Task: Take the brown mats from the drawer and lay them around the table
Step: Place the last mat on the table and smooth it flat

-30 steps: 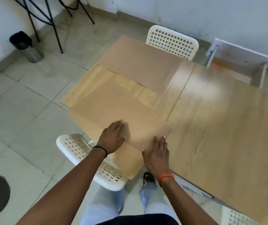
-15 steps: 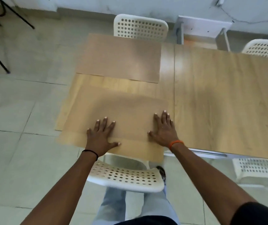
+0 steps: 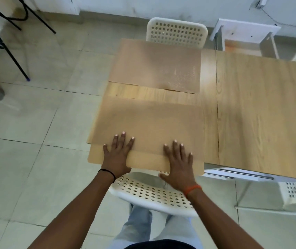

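The near brown mat (image 3: pixel 149 126) is pressed flat under the left hand (image 3: pixel 115 155) and the right hand (image 3: pixel 178 161), fingers straight, nothing grasped. Its near edge is seen to overhang the table (image 3: pixel 262 112) below the palms, above a white chair (image 3: pixel 150 193). Beyond the fingertips a second mat (image 3: pixel 154 65) is laid, apart from the first. If the pressure is lifted too soon, the overhanging mat could slide off.

A white perforated chair (image 3: pixel 152 193) stands below me, another (image 3: pixel 176 32) across; black stand legs (image 3: pixel 18 24) cross the tiled floor (image 3: pixel 36 123).
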